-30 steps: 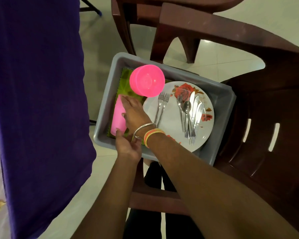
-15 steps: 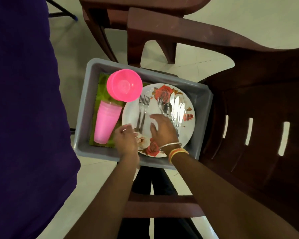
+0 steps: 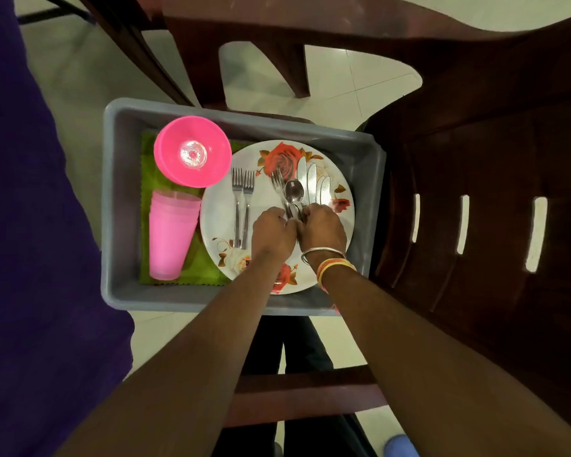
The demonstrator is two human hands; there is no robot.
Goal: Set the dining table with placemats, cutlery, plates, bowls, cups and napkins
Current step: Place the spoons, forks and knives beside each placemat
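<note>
1. The left hand (image 3: 272,230) and the right hand (image 3: 322,227) were side by side, the fingers of both curled round the handles of the cutlery bunch (image 3: 294,192), which was a spoon, a fork and several knives gathered together
2. That bunch lay on the flowered plate (image 3: 218,222), heads pointing away from the person, while two forks (image 3: 243,206) rested apart on the same plate, just left of the hands and untouched
3. Left of the plate were the pink bowl (image 3: 192,156) and a stack of pink cups (image 3: 170,232) lying on its side, both on a green cloth (image 3: 201,268); whether that was a napkin or a placemat could not be told
4. All of it sat inside the grey tub (image 3: 112,206), with a brown chair (image 3: 475,209) just to its right and a purple cloth (image 3: 30,225) hanging to its left
5. The task looked to be at an early stage: plate, bowl, cups and green cloth had not yet left the tub, no laid table was in view, and the cutlery seemed to be the item in hand
</note>
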